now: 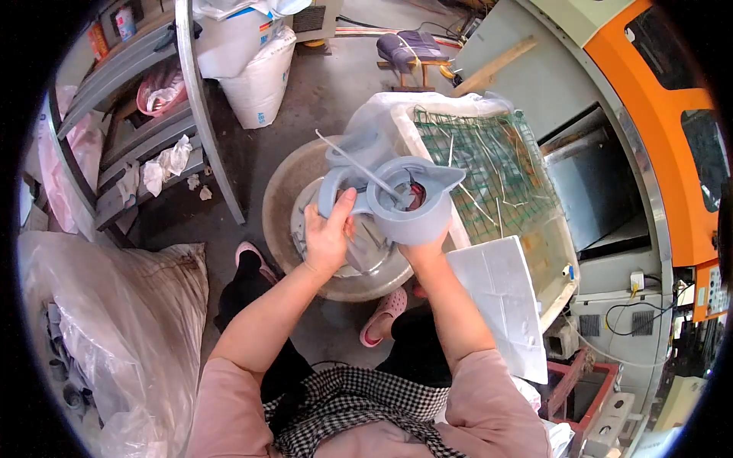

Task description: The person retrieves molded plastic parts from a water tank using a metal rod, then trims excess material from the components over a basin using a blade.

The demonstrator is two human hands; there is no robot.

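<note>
A grey plastic jug-shaped part [408,221] with a pointed spout and a loop handle is held up in front of me. My left hand [327,240] is wrapped round its handle, thumb on top, and a small blade-like piece shows below those fingers. My right hand [427,248] supports the jug from below; its fingers are mostly hidden behind it. A thin grey rod sticks up out of the jug's opening, where something dark red shows. Beneath is a round tub [279,221] with grey pieces in it. Another grey part [359,149] lies at the tub's far edge.
Right of the tub stands a white container [561,286] with green netting [489,168] and thin sprues. A white board [500,298] leans near my right arm. Left are a metal rack [200,99] and a large plastic bag [130,328]. An orange machine [649,145] stands far right.
</note>
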